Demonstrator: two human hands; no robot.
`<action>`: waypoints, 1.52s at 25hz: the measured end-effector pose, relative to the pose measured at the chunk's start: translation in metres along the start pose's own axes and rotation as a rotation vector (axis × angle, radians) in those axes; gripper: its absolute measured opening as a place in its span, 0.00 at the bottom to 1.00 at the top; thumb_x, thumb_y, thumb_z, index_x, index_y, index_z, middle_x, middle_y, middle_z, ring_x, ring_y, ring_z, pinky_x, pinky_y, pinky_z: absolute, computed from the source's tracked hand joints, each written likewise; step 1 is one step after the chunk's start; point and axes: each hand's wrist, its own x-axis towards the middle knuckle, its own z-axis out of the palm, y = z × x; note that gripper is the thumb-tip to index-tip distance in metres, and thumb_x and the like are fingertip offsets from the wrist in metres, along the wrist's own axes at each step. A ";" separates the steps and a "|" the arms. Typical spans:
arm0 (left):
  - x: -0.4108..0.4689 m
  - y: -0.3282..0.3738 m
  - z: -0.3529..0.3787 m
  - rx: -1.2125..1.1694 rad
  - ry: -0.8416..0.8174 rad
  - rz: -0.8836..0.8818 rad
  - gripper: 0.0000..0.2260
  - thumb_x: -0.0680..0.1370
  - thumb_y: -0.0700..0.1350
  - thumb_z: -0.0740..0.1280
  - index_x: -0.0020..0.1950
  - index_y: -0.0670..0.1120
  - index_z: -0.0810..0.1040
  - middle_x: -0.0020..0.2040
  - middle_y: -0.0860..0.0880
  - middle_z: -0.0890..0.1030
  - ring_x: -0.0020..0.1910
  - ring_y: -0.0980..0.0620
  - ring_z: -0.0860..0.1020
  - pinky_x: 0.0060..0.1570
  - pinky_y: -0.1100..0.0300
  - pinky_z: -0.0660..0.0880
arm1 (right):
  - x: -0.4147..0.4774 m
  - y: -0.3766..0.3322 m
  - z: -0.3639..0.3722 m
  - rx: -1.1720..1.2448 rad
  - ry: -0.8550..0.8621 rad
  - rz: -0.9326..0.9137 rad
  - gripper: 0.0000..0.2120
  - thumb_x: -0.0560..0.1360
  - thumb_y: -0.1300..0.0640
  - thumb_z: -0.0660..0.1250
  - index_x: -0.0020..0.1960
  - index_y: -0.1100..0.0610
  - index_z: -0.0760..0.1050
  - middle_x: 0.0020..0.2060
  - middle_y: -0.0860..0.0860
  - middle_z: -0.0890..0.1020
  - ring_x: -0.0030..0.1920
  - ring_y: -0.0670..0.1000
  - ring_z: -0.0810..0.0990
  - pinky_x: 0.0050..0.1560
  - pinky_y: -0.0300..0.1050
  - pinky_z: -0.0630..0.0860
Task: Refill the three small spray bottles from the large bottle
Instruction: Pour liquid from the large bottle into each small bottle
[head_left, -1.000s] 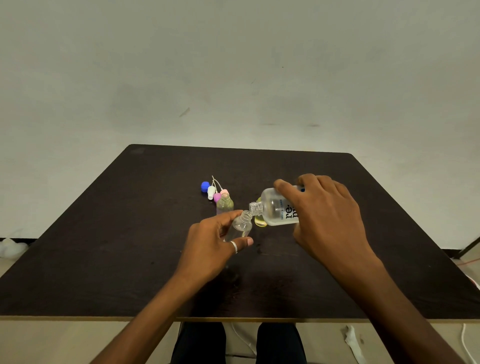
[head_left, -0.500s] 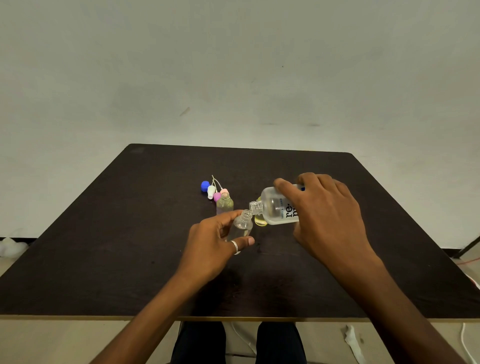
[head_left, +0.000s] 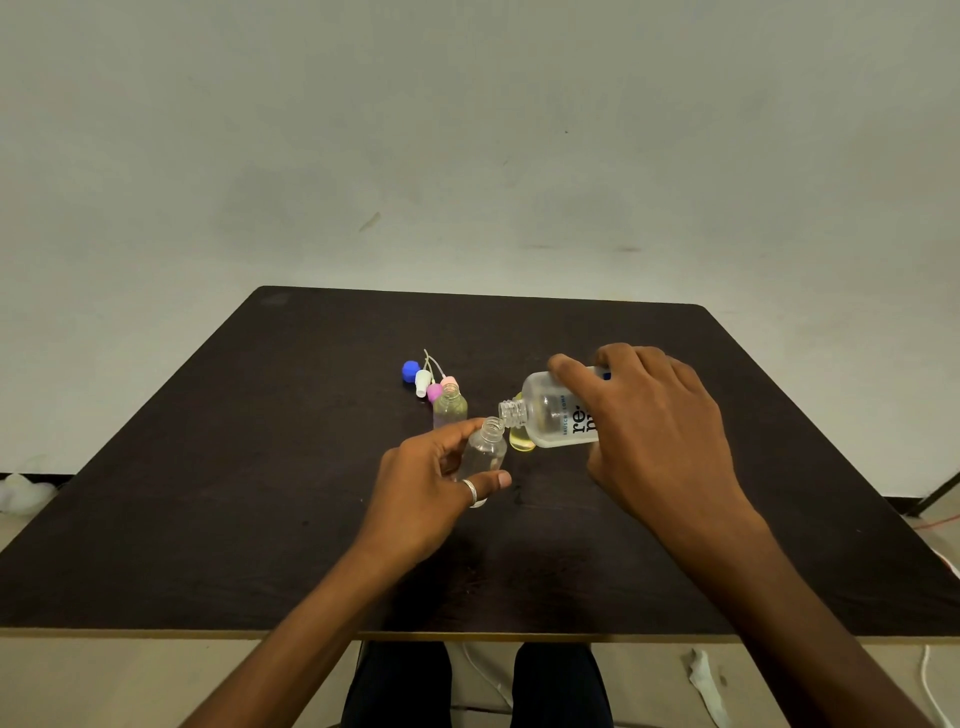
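Dark wooden table (head_left: 260, 493) against a plain pale wall (head_left: 467, 130); all work sits near the table centre. Left hand (head_left: 426, 488), ring (head_left: 470, 491) on one finger, is wrapped round a small clear spray bottle (head_left: 485, 452), uncapped and leaning slightly toward the right. Right hand (head_left: 654, 431) grips the large bottle (head_left: 550, 415) from above, fingers closed over its body. It is tipped almost level, with its open threaded neck just beside and slightly above the small bottle's mouth. Step in hand, by my reading: pouring into what is probably the last of the three. No stream can be made out, and the level in the held bottle cannot be read; it looks mostly clear. Large bottle: translucent, liquid line not legible. Next move calls for a slow tilt with the two mouths kept aligned, since the target opening is narrow and a spill is likely. Just behind the large bottle's neck stands a second small bottle (head_left: 521, 441) showing yellow low in its body. Left of that stands a third small bottle (head_left: 450, 408), pale-tinted and open-topped. Beyond it lie the removed spray heads (head_left: 422, 383) with thin dip tubes, and a blue cap (head_left: 410, 371).
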 end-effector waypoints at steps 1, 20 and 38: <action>0.000 -0.001 0.001 -0.002 -0.003 -0.001 0.24 0.70 0.46 0.79 0.62 0.63 0.77 0.51 0.65 0.83 0.52 0.69 0.80 0.52 0.75 0.74 | 0.000 0.000 0.000 0.001 -0.006 -0.001 0.37 0.69 0.53 0.75 0.73 0.43 0.60 0.66 0.53 0.72 0.67 0.57 0.70 0.65 0.52 0.69; -0.002 0.013 0.006 -0.116 0.048 -0.013 0.24 0.69 0.44 0.79 0.58 0.65 0.76 0.47 0.69 0.83 0.50 0.68 0.81 0.49 0.76 0.73 | 0.007 0.030 0.003 0.434 -0.174 0.144 0.34 0.62 0.41 0.75 0.65 0.39 0.65 0.51 0.44 0.78 0.49 0.51 0.79 0.45 0.50 0.78; 0.085 0.008 0.148 -0.080 0.244 -0.041 0.16 0.72 0.46 0.78 0.58 0.51 0.80 0.47 0.55 0.84 0.45 0.59 0.81 0.45 0.64 0.77 | 0.012 0.088 0.072 0.856 -0.036 0.542 0.35 0.62 0.44 0.80 0.63 0.50 0.68 0.52 0.47 0.79 0.50 0.50 0.80 0.52 0.50 0.79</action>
